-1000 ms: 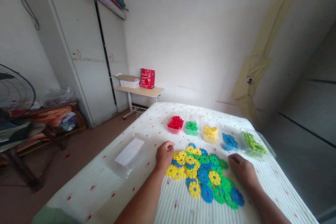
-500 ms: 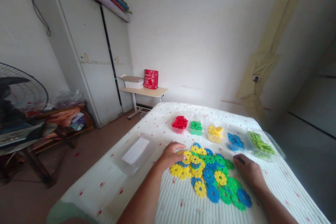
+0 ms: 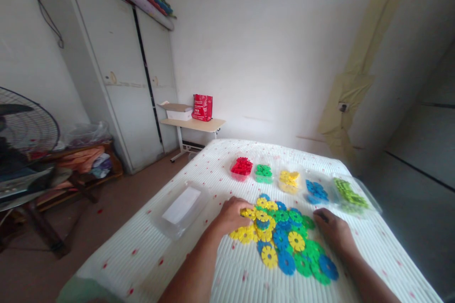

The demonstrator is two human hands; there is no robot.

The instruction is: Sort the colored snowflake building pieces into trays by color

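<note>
A pile of notched, flower-shaped plastic discs in yellow, blue and green lies on the table, with a blue disc [image 3: 286, 262] at its near edge. My left hand [image 3: 232, 215] is at the pile's left side, thumb and fingers closed round a few yellow discs [image 3: 248, 212]. Other yellow discs [image 3: 245, 234] lie just below that hand. At the right edge of the pile, by a green disc [image 3: 308, 222], rests my right hand [image 3: 334, 229]. Its fingers are curled inward; a dark patch shows between them, and what they hold is hidden.
Behind the pile stand clear tubs of red pieces [image 3: 242, 166], green pieces [image 3: 263, 173], yellow pieces [image 3: 289, 179], blue pieces [image 3: 317, 191] and light green pieces [image 3: 350, 194]. A clear plastic lid [image 3: 199, 210] with a white label lies left of my left hand.
My left hand has closed in on yellow discs, which now stand bunched at its fingertips. My right hand has barely moved. The whole view has shifted slightly.
</note>
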